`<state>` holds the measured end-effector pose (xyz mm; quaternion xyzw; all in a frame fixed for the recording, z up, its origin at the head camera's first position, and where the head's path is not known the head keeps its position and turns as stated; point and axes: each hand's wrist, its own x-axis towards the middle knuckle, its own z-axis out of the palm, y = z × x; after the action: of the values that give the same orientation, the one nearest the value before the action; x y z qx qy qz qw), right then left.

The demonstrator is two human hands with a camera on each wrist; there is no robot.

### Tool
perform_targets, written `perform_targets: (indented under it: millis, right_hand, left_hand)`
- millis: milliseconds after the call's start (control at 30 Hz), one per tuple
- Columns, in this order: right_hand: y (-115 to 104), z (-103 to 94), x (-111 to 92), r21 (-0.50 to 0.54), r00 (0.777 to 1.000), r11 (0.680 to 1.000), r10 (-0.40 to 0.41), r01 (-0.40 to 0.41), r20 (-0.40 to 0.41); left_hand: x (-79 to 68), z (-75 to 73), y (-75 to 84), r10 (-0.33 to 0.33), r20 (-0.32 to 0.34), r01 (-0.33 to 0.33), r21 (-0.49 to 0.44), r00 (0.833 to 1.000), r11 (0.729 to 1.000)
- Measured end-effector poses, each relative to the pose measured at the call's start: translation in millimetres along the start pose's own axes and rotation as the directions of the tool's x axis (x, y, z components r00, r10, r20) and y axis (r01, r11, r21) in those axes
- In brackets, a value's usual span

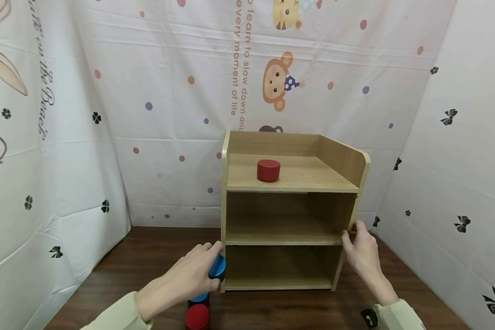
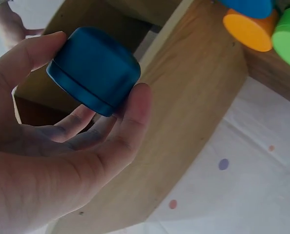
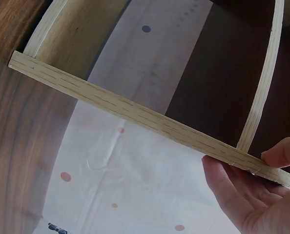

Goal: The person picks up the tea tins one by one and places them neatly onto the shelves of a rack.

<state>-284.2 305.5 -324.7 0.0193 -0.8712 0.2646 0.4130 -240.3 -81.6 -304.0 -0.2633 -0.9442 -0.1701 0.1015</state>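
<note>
My left hand (image 1: 183, 277) holds a small blue round tin (image 2: 95, 72) between thumb and fingertips, just off the left side of a wooden shelf unit (image 1: 313, 176). The tin is upside down or tilted in the left wrist view, with a seam near one end. On the opposite side, my right hand (image 1: 365, 254) pinches the front edge of the unit's right side panel (image 3: 135, 109), around the height of the middle board. A red round tin (image 1: 268, 170) sits on the unit's top board.
Another blue tin (image 1: 199, 299) and a red tin (image 1: 197, 317) stand on the dark wooden table (image 1: 148, 256), partly below my left hand. Orange (image 2: 250, 31) and green tins (image 2: 289, 41) show in the left wrist view. Printed white cloth (image 1: 169, 151) hangs behind and at both sides.
</note>
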Motion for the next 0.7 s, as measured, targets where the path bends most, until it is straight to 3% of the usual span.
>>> perform_targets:
  millis: [700]
  right_hand:
    - [-1,0.7,0,-0.010,1.000,1.000,0.007,-0.007,0.001]
  left_hand:
    - [24.2,-31.1,45.3,0.090,0.051,-0.091,0.037,0.995,0.995]
